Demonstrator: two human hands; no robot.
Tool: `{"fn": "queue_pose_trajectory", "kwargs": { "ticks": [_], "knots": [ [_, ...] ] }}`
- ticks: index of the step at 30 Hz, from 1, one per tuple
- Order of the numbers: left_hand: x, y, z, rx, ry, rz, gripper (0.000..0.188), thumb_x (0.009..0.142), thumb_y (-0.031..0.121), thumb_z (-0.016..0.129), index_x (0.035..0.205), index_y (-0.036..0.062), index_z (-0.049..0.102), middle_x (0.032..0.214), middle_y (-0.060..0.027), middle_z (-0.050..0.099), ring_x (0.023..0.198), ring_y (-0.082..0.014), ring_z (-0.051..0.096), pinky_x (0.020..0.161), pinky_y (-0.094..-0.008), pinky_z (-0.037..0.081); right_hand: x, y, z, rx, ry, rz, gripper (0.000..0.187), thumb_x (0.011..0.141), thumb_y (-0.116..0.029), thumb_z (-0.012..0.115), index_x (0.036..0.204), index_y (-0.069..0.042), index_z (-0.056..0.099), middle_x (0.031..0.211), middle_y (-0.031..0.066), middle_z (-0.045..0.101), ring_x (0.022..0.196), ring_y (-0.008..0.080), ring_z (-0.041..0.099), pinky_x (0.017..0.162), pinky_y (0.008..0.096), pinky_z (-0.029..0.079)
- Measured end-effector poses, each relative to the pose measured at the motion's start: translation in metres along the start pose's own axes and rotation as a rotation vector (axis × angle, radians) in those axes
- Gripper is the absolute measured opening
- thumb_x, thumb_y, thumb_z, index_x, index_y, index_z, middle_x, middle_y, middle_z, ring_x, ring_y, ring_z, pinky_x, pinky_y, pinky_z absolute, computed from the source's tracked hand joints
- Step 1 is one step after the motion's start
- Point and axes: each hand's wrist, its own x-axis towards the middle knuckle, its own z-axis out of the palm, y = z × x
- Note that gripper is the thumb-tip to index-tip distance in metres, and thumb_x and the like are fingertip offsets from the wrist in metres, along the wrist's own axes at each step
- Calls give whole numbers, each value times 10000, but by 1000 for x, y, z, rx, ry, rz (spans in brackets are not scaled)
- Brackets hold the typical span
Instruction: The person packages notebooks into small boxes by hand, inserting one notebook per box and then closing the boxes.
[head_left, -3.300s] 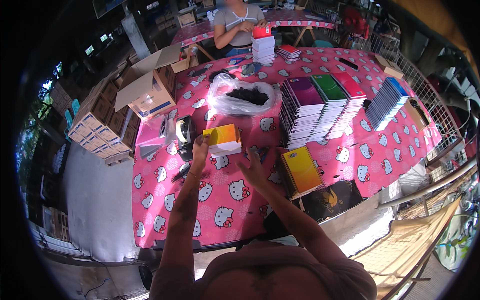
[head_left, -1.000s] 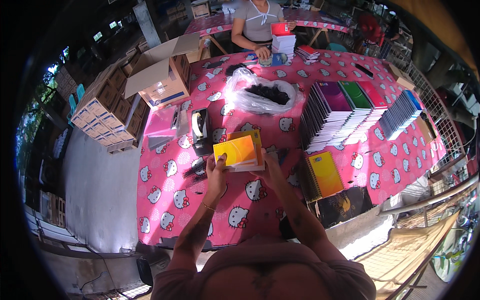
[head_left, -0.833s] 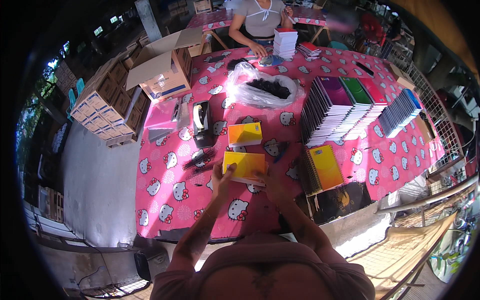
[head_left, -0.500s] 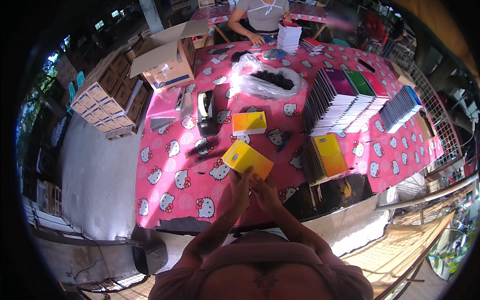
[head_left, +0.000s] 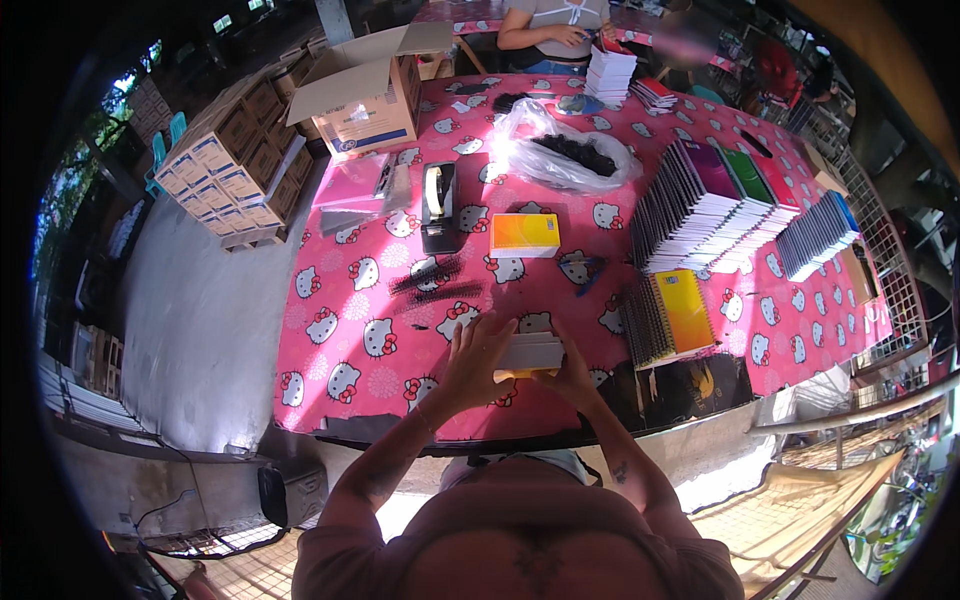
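From the head view: a paper block [head_left: 533,352] sits between our two hands, close to the table's near edge.
Our right hand [head_left: 572,378] pinches the block's right end between thumb and fingers; our left hand [head_left: 475,362] has its fingers spread at the other end, though we cannot tell how firmly it grips. We make out no coil on the block, nor on the yellow pad [head_left: 525,235] lying farther in, so both look unbound, while the yellow notebook [head_left: 685,310] and the tall notebook stacks [head_left: 690,215] appear finished with wire spines. Around them: bristly dark strips [head_left: 440,282], a crinkled clear bag [head_left: 518,148] of black, curly stuff, and a smooth pink printed tablecloth [head_left: 325,415].
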Motion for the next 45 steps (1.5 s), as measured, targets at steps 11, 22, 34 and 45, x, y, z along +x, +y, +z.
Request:
{"fn": "queue_pose_trajectory", "kwargs": {
  "ticks": [11, 22, 34, 45],
  "knots": [
    [-54, 1, 52, -1340, 203, -411, 851, 941, 40, 619, 1578, 54, 54, 1116, -97, 585, 1038, -212, 606, 826, -319, 546, -10, 24, 16, 85, -69, 54, 889, 919, -48, 674, 1589, -104, 93, 1363, 142, 487, 1233, 246, 522, 1031, 365, 444],
    [-48, 19, 82, -956, 324, -239, 854, 888, 265, 687, 1549, 49, 191, 1431, -158, 404, 1343, -312, 380, 1046, -419, 414, 28, 38, 33, -465, -52, -72, 754, 916, -80, 687, 1528, -41, 248, 1304, 153, 544, 1194, 236, 550, 1015, 360, 455],
    [-15, 48, 53, -390, 71, -202, 780, 850, 339, 665, 1498, 46, 347, 1598, -138, 274, 1497, -336, 242, 1190, -483, 273, 40, 37, 33, -557, -91, -89, 714, 911, -96, 699, 1497, -25, 297, 1290, 153, 554, 1177, 233, 561, 1002, 361, 465],
    [-53, -4, 52, -1077, 328, -393, 826, 896, 296, 706, 1530, 35, 245, 1556, -218, 281, 1442, -337, 338, 1132, -439, 356, 11, 31, 6, -622, 14, -135, 679, 906, -111, 710, 1468, -11, 343, 1277, 152, 564, 1161, 231, 572, 991, 362, 474]
  ]
}}
